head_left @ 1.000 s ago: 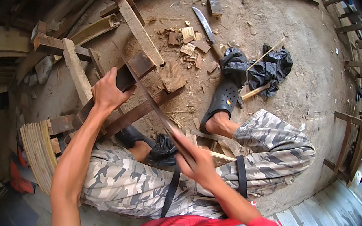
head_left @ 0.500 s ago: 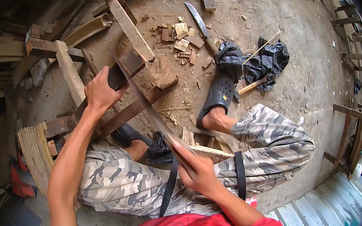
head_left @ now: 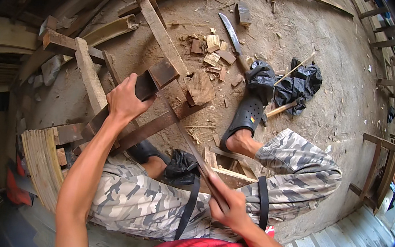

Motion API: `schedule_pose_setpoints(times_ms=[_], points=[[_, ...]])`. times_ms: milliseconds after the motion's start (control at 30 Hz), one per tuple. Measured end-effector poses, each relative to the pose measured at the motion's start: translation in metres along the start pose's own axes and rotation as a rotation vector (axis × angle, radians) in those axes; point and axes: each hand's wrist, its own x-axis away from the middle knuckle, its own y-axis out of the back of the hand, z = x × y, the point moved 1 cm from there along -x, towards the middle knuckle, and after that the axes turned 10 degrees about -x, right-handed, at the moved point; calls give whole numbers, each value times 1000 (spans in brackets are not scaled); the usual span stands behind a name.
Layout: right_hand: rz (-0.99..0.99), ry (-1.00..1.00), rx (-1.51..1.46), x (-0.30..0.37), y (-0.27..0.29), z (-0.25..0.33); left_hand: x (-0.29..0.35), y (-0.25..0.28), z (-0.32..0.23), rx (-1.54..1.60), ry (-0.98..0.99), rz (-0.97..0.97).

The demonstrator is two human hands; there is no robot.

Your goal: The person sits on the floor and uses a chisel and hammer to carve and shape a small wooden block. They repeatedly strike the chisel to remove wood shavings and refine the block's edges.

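My left hand [head_left: 127, 100] is closed over a dark wooden beam [head_left: 146, 86], a little short of its far end. Between hand and end, a dark cut line crosses the beam beside its browner end block [head_left: 163, 73]. In my right hand [head_left: 230, 208] is the handle of a handsaw [head_left: 186, 141], fingers wrapped round it. The long narrow blade slants up and left, its far end at the beam's cut. Under the beam's end are a crossing dark timber [head_left: 150, 130] and a rough wood block [head_left: 201, 88].
Wood offcuts [head_left: 213, 46], a long knife [head_left: 229, 31], a wooden-handled tool [head_left: 280, 110] and black plastic [head_left: 300, 87] lie on the dirt floor. A small wooden frame [head_left: 233, 170] sits between my legs. Stacked thin strips [head_left: 39, 163] stand at left, a wooden frame [head_left: 377, 165] at right.
My right hand has drawn the saw back toward me, so its far end now lies close to the beam. The left hand keeps its hold. The whole view has shifted slightly.
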Motion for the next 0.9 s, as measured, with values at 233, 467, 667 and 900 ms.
schedule_pose_setpoints(times_ms=[233, 467, 667, 900], points=[[-31, -44, -104, -103, -59, -62, -11, 5, 2, -26, 66, 46], [-8, -64, 83, 33, 18, -7, -5, -1, 6, 94, 35, 12], [-25, -29, -111, -104, -50, -37, -7, 5, 6, 35, 71, 43], [-50, 80, 98, -9, -13, -51, -5, -1, 11, 82, 75, 79]])
